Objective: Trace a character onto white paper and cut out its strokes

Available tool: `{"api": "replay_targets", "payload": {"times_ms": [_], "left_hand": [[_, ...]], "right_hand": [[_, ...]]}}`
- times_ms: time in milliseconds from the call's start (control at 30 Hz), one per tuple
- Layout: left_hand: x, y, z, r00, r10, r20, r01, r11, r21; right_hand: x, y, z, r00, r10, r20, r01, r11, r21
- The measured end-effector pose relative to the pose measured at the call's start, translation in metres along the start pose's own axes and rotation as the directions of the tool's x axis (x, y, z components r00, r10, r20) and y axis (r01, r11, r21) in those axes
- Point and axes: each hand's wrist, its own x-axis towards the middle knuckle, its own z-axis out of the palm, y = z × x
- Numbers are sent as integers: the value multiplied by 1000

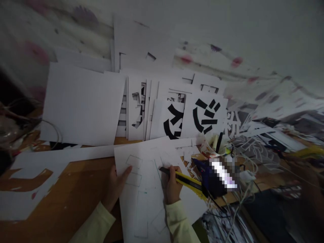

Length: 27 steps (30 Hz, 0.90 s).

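Observation:
A white sheet (149, 202) with pencilled box outlines lies in the lower middle, its near edge cut off by the frame. My left hand (116, 184) rests at its left edge, thumb on top of the sheet and the other fingers hidden beneath or behind it. My right hand (173, 184) is closed around a yellow utility knife (189, 182). The knife's dark blade end lies over the drawn lines near the sheet's right side, and its yellow body points right, behind the hand.
White boards (83, 104) with cut-outs lean along the wall, one with black character strokes (208, 121). A cup of pens (212, 148), a partly pixelated device, cables and paper scraps crowd the right. A cut sheet (15, 206) lies left on the wooden table (76, 189).

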Motion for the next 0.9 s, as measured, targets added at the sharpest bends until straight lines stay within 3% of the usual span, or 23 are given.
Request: {"api": "replay_targets", "payload": {"times_ms": [233,367,667,900], "left_hand": [[5,-9,5,998,50,-40,-50,999,3],[5,-11,7,997,64,-42,-64,998,9],[-3,3,11,985,173,-19,-166,967,194],[-3,7,12,986,166,-22,-154,951,268]], "right_hand": [[2,-3,-14,993,-66,98,66,998,-2],[2,-2,-16,991,-91,97,89,996,22],[4,-1,-19,992,-54,110,49,998,48],[5,5,-17,997,-35,64,32,998,46]]}}
